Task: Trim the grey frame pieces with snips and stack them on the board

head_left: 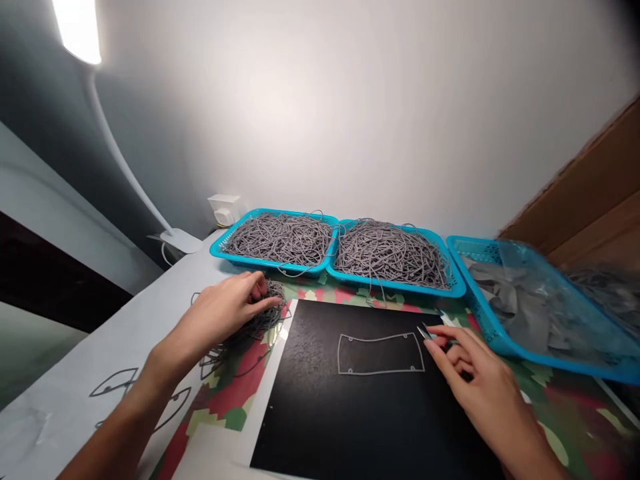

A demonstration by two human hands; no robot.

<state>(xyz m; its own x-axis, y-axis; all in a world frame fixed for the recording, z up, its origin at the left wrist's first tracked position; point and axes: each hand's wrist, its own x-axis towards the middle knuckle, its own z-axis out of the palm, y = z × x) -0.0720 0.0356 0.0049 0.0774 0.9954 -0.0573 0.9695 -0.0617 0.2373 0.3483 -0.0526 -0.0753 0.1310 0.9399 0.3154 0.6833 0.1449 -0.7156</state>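
Observation:
My left hand [230,303] is at a tangled heap of thin grey gaskets [267,320] left of the black board [310,407]. Its fingers curl into the heap with the thumb laid across it; the gap shows grey strands, and some fingertips are hidden. Between the thumb and fingers of my right hand [467,370] is a pair of tweezers [424,331], mostly covered by the hand. Their metal tips are close to the right end of a single grey gasket [381,372]. This roughly rectangular loop, with small rings near its corners, lies flat on the board.
Two blue baskets [270,267] [400,287] heaped with grey gaskets stand behind the board. Another blue basket [487,327] at right holds grey scraps. Several loose gaskets [115,383] lie at left. A lit lamp [125,160] and cardboard [595,180] flank the table.

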